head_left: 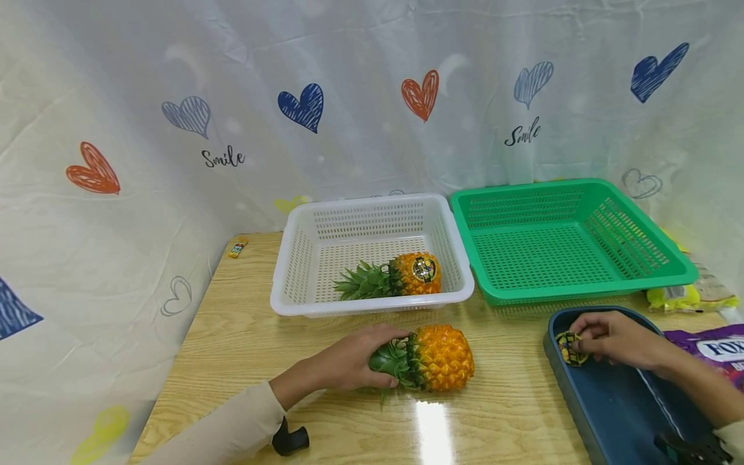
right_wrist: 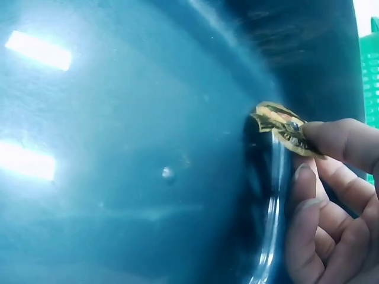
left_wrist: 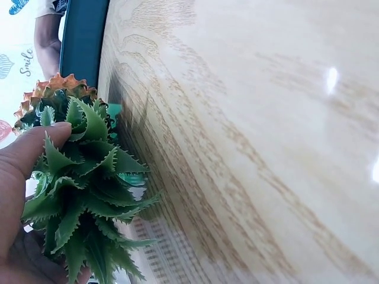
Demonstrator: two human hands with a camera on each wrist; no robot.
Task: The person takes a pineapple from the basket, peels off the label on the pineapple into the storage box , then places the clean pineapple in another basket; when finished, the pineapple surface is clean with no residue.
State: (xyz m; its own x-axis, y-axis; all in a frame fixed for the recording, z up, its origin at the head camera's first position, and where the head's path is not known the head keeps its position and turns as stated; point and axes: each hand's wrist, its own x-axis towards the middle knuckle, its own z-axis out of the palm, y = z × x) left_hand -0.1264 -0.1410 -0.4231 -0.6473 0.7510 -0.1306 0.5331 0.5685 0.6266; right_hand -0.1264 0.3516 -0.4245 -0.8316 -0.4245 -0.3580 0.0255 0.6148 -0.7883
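Note:
My left hand (head_left: pixel 363 358) grips an orange toy-like pineapple (head_left: pixel 446 358) by its green leaves, the fruit pointing right over the wooden table. The left wrist view shows the thumb pressed on the spiky leaves (left_wrist: pixel 89 177) near the base of the fruit. At the right, my right hand (head_left: pixel 616 336) pinches a small black-and-gold sticker (right_wrist: pixel 284 127) between thumb and finger, inside the far left corner of a dark blue tray (head_left: pixel 622 407). A second pineapple (head_left: pixel 415 274), with a similar round label on it, lies in the white basket (head_left: pixel 372 307).
A green basket (head_left: pixel 587 287) stands beside the white one, against the patterned curtain. Right of the tray lies a purple bag (head_left: pixel 715 349), with yellow packets (head_left: pixel 674 297) behind it. A small wrapped candy (head_left: pixel 237 248) sits at the table's far left corner.

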